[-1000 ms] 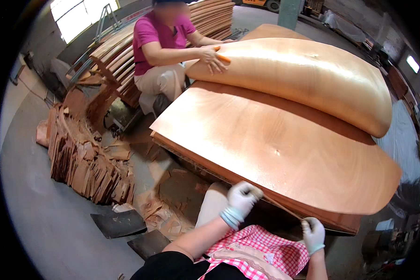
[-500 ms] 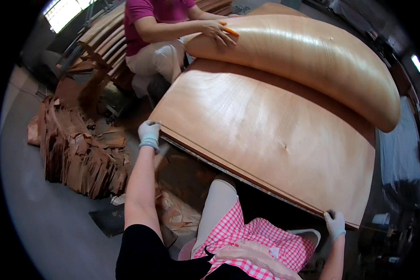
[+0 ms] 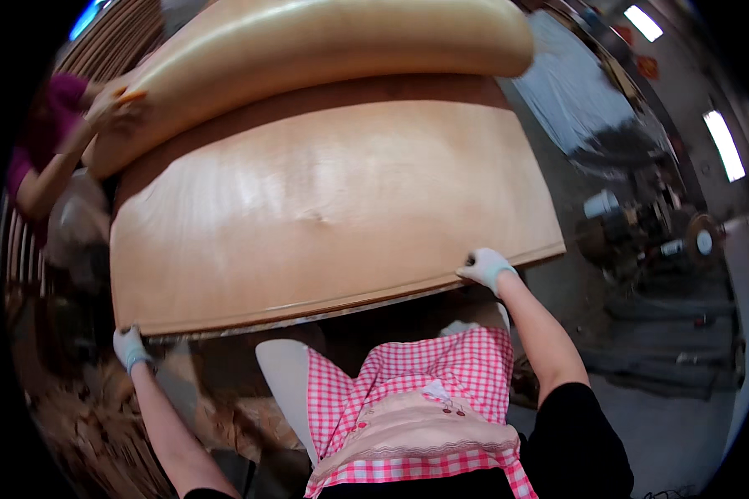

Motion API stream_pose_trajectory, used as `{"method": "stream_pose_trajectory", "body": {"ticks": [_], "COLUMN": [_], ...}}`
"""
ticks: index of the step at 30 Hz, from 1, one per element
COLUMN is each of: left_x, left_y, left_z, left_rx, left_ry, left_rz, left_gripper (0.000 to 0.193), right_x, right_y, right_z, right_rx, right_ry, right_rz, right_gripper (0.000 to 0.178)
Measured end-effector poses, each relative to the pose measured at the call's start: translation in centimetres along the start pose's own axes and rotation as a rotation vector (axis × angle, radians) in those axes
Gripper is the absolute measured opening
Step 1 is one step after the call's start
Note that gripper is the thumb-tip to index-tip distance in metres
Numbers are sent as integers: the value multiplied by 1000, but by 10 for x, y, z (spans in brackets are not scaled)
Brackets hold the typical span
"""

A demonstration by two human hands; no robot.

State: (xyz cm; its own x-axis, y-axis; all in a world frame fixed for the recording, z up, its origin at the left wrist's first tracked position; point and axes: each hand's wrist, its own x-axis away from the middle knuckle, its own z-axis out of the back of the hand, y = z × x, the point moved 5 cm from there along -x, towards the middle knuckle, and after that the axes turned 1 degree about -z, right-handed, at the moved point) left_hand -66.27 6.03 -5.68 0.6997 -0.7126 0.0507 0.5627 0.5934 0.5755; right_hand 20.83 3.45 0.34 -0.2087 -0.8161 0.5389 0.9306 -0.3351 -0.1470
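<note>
A person (image 3: 46, 170) is between 9 and 10 o'clock, a blurry hand (image 3: 108, 116) by the bent wood sheet (image 3: 349, 41). That sheet sits at 12 o'clock and hides the far part of the flat wood sheet (image 3: 324, 191) in the middle. A crinkly plastic cover (image 3: 562, 79) lies between 1 and 2, a white bucket (image 3: 600, 204) near 3. The wood looks smooth and shiny; the bent one bulges like a tube. The flat one's long side runs from 9 toward 3. The left hand (image 3: 131, 348), near 8, and right hand (image 3: 485, 268), just past 3, curl at its near edge; I cannot tell whether they pinch.
</note>
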Motion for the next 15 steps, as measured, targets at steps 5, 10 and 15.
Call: {"method": "stream_pose_trajectory", "body": {"ticks": [5, 10, 15], "left_x": [125, 373, 435], "left_y": [169, 329, 354], "left_z": [-19, -167, -213], "left_rx": [-341, -337, -368], "left_ry": [336, -259, -448], "left_rz": [-226, -891, -870], "left_gripper": [63, 92, 106], "right_x": [6, 6, 12], "right_y": [4, 9, 24], "right_z": [0, -9, -4], "right_rx": [-6, -46, -170], "right_ry": [-79, -13, -43], "right_rz": [-15, -11, 58], "right_gripper": [47, 49, 43]}}
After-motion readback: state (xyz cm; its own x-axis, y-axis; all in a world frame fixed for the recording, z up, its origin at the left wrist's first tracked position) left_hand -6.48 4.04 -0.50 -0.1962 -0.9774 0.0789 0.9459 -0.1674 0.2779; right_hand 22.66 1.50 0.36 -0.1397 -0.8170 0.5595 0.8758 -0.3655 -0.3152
